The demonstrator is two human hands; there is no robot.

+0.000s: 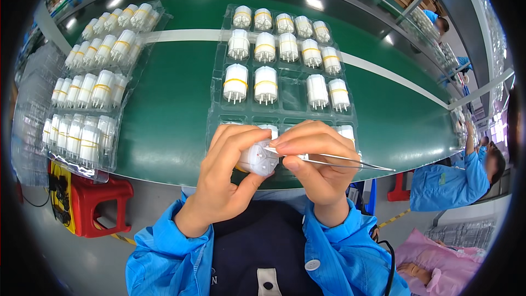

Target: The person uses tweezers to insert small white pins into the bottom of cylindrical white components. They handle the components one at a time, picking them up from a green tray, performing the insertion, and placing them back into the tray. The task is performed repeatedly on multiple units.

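At frame center, left hand [224,170] clamped white plastic cylinder [254,159], probably light, stiff, best side-held; right hand [324,174] gripped metal tweezers [386,169].

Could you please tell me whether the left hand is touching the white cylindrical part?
Touching: the head view shows the left hand gripping the white cylindrical part, its thumb against the lower side.

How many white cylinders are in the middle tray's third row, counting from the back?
4 white cylinders with prongs: two left of that row's empty clear pocket, two right of it. None there looks hidden.
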